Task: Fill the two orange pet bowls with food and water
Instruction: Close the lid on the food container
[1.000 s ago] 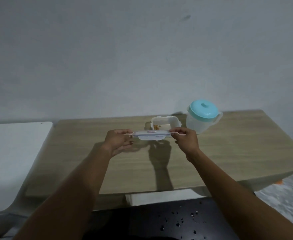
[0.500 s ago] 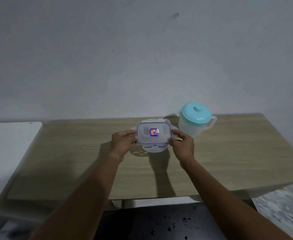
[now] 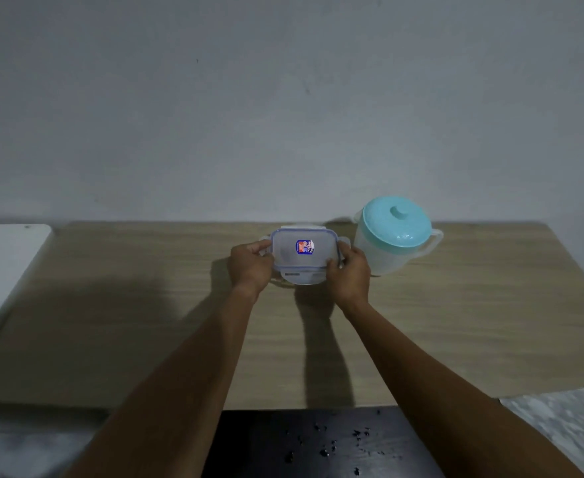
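A small clear food container sits at the back middle of the wooden table (image 3: 456, 322), covered by its blue-rimmed lid (image 3: 304, 251) with a red and blue sticker. My left hand (image 3: 249, 263) holds the lid's left edge and my right hand (image 3: 349, 272) holds its right edge, fingers curled round the sides. The container's body is mostly hidden under the lid. A clear plastic jug (image 3: 392, 236) with a teal lid stands just right of my right hand. No orange pet bowl is in view.
A white surface (image 3: 4, 257) adjoins the table on the left. Below the table's front edge lies a dark floor (image 3: 318, 443) with scattered specks, and a grey patterned floor (image 3: 566, 422) at the right. A plain wall backs the table.
The lid was held edge-on in front of the open container; it has since been turned flat and lowered onto the container. Both hands moved back with it.
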Available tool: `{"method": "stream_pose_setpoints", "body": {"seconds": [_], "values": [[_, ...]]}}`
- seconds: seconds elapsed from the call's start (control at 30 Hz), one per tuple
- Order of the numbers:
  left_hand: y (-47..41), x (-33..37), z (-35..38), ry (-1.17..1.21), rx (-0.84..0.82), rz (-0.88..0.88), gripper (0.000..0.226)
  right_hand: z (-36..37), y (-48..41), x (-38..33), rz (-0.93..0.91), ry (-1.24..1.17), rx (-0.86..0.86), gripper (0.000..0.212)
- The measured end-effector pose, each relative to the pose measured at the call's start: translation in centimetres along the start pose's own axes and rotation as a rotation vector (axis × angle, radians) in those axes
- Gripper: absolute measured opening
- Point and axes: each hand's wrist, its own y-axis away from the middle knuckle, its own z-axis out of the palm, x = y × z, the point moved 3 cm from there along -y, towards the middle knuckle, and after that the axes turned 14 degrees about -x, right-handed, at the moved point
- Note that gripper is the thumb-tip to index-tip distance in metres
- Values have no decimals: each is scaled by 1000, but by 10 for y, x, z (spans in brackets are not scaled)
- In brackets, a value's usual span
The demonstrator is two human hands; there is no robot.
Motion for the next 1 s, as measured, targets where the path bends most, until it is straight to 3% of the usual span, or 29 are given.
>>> {"method": "stream_pose_setpoints", "body": {"seconds": [0.17, 0.43, 0.6, 0.77, 1.0], "values": [[0, -5, 1, 47, 7, -9, 40, 1, -2, 3, 35, -68, -25, 45], [50, -40, -33, 142, -41, -82, 51, 3, 47, 15, 106, -378, -84, 52], [70, -36, -56, 115, -73, -85, 56, 16, 73, 7, 117, -384, -127, 66], [79, -42, -64, 143, -104, -102, 55, 26, 83, 8, 144, -390, -95, 43], [73, -45, -62, 200, -142, -185, 48, 28, 78, 12, 137, -359, -129, 37]]}}
